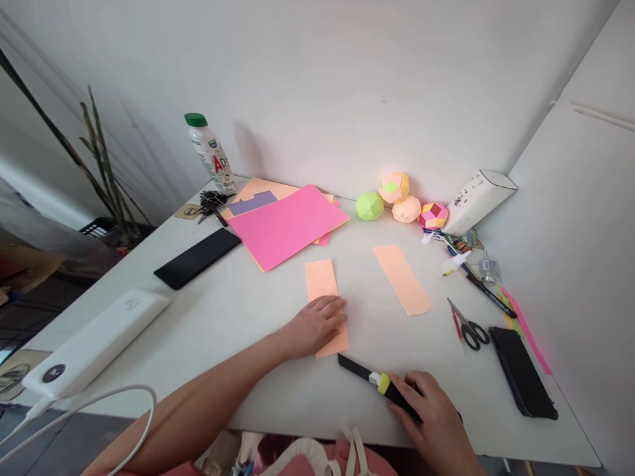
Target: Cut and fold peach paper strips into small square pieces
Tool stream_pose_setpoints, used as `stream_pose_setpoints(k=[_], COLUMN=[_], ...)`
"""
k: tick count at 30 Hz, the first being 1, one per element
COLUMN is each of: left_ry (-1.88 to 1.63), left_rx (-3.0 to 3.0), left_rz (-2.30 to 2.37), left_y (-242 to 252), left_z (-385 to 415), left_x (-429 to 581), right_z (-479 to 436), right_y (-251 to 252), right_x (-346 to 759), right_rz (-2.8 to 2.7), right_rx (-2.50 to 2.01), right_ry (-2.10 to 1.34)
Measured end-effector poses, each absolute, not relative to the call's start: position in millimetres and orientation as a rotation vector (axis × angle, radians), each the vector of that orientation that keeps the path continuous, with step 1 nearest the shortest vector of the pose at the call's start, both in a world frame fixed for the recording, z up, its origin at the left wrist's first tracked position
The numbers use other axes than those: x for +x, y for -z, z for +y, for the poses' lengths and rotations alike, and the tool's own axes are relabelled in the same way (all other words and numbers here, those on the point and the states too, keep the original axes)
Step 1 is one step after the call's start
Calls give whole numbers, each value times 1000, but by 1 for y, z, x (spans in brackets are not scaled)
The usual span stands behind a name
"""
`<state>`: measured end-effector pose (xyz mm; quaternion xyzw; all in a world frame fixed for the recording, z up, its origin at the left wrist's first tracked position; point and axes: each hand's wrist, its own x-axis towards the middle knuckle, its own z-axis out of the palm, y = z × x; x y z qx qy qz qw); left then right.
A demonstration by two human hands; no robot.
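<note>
My left hand (317, 325) lies flat on a peach paper strip (321, 276), fingers stretched out and covering its middle. In my right hand (430, 416) is a utility knife (380, 381) with a black blade and a yellow-green collar. Its blade points left, with the tip just below the strip's lower end and apart from it. A second peach strip (403, 280) rests to the right of the first.
Pink sheets (290, 225) lie at the back left, near a bottle (212, 153) and a black slab (198, 258). A white power bank (99, 340) is at left. Several paper balls (394, 188), scissors (471, 327) and a black case (523, 373) are toward the right.
</note>
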<state>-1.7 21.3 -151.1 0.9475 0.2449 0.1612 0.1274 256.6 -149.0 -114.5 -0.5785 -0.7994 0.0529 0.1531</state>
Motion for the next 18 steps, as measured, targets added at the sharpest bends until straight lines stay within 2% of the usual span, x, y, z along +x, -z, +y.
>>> stream_pose_setpoints(k=[18], left_ry=[-472], left_rx=[2743], left_rz=[727], left_y=[150], left_z=[21], left_x=[-2], right_z=[-149], right_y=[114], right_x=[255], right_rz=[-2299], right_rx=[-1684], right_ry=[-143])
